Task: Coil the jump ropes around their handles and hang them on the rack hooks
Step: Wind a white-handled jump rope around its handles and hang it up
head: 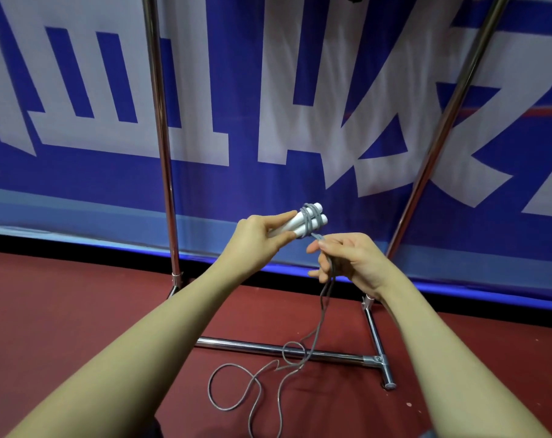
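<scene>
Left hand grips the paired white handles; right hand, at four o'clock, pinches the grey rope. Rope judged light, limp, tangle-prone.

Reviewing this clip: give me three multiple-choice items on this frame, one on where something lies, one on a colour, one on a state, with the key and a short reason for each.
1. Where does the loose part of the grey rope lie?
A. On the red floor, crossing the rack base bar
B. Over a rack hook
C. Across the person's forearm

2. What colour are the handles?
A. Black
B. White
C. Red

3. How far along is the coiling?
A. Not begun
B. A few turns wound
C. All rope wound

Key: 1 A, loops rest on the floor and over the rack base bar. 2 B, both handles in the left hand are white. 3 B, several turns circle the handles while the right hand pinches rope that trails down.
</scene>
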